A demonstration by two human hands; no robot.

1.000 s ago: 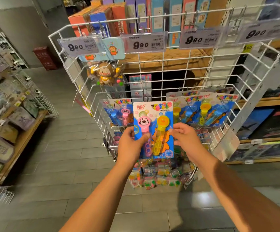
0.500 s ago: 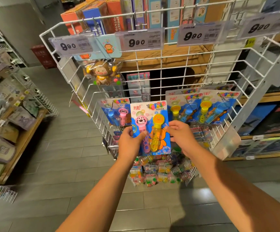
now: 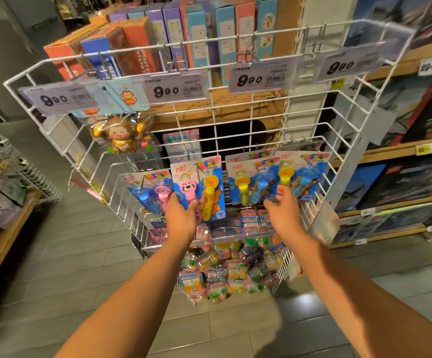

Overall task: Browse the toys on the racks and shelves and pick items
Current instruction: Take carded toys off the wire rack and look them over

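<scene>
Blue card pack (image 3: 199, 188), pink dog wand and yellow wand under blister, sits in your left hand (image 3: 181, 215); grip wraps its lower left edge, thumb on front, card tilted up toward you, likely for reading. Pack hovers just before white wire rack (image 3: 364, 140), between hanging neighbours. Your right hand (image 3: 283, 211) is off pack, fingers loosely spread, holding nothing, near yellow-and-blue packs (image 3: 279, 179) on their hooks, probably reaching for next pick. Price tags (image 3: 174, 90) clip along top rail.
</scene>
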